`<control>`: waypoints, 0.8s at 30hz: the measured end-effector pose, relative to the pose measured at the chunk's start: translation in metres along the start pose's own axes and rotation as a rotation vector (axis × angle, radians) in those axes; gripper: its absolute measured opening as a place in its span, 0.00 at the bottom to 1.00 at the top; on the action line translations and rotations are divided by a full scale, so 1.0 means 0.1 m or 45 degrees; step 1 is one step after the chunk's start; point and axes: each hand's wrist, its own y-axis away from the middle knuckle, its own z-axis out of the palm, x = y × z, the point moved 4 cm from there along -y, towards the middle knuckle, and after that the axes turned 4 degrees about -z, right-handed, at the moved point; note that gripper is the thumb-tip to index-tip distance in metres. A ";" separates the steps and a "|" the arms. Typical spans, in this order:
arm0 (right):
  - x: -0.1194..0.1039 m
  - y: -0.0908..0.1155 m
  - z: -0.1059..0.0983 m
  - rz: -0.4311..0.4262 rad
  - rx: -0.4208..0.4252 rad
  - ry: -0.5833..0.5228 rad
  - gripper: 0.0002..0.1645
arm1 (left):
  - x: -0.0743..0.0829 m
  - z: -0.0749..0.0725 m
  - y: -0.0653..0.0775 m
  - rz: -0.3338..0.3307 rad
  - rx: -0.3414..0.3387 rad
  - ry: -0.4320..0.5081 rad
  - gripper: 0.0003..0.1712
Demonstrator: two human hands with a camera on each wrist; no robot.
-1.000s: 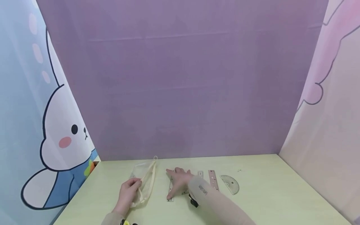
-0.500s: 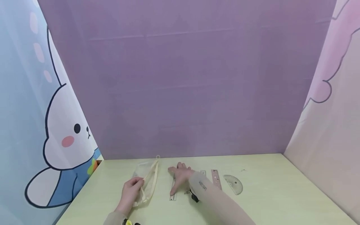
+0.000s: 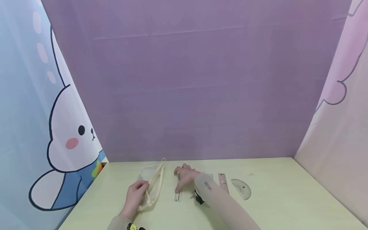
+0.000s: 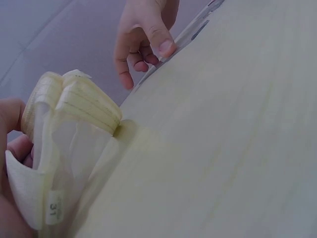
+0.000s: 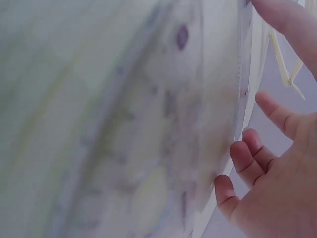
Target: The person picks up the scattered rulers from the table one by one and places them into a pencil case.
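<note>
The left hand (image 3: 135, 192) pinches the cream trim of a sheer, soft bag (image 3: 155, 189) at the table's (image 3: 287, 198) left, while the right hand (image 3: 186, 176), thumb and fingers spread apart, is over a clear, straight ruler (image 3: 178, 196) just right of it. Farther right lie a pink ruler (image 3: 223, 182) and a transparent half-round protractor (image 3: 242, 189); the bag's small tag (image 4: 54, 207) reads "31".

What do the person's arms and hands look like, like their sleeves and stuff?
Both hands, left and right, wear no gloves. The right sleeve is long and beige, with small dark lettering too tiny to read. The left sleeve is beige too. There's a black piece at the right wrist and a yellow-and-black one at the left.
</note>
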 end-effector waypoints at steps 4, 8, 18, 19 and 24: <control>0.06 -0.01 -0.02 0.022 0.053 -0.030 0.53 | 0.01 0.02 0.00 -0.010 -0.009 0.001 0.11; 0.08 0.03 -0.05 0.087 0.128 0.011 0.60 | 0.03 0.00 0.00 -0.019 -0.023 -0.007 0.12; -0.12 0.18 0.00 0.147 0.131 0.137 0.60 | 0.02 -0.02 0.01 -0.026 -0.048 -0.025 0.13; -0.12 0.18 0.01 0.146 0.139 0.149 0.60 | 0.01 -0.02 0.01 -0.025 -0.048 -0.026 0.12; -0.07 0.17 0.02 0.131 0.166 0.164 0.60 | -0.02 0.01 0.00 -0.011 -0.043 -0.016 0.12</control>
